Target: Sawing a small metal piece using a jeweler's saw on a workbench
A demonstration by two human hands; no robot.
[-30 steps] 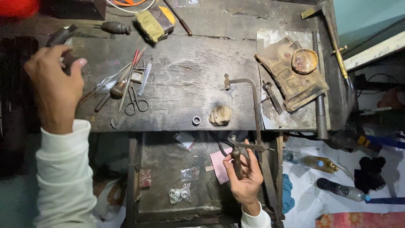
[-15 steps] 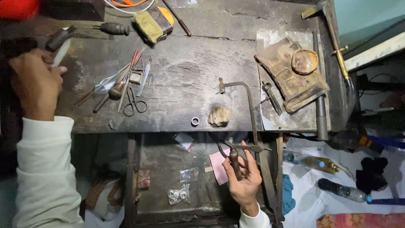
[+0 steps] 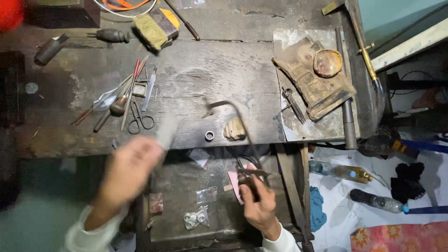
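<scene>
Clearly the right hand (image 3: 259, 205) grips a jeweller's saw frame (image 3: 240, 135) reaching up over the surface (image 3: 224, 79); the blurred left hand (image 3: 128, 170) pinches something pale, so the two could collide.

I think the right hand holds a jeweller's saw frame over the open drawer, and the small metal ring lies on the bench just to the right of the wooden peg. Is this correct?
Not quite. In the head view the right hand does hold the saw frame over the drawer, but the small metal ring lies just to the left of the wooden peg, not to its right.
</scene>
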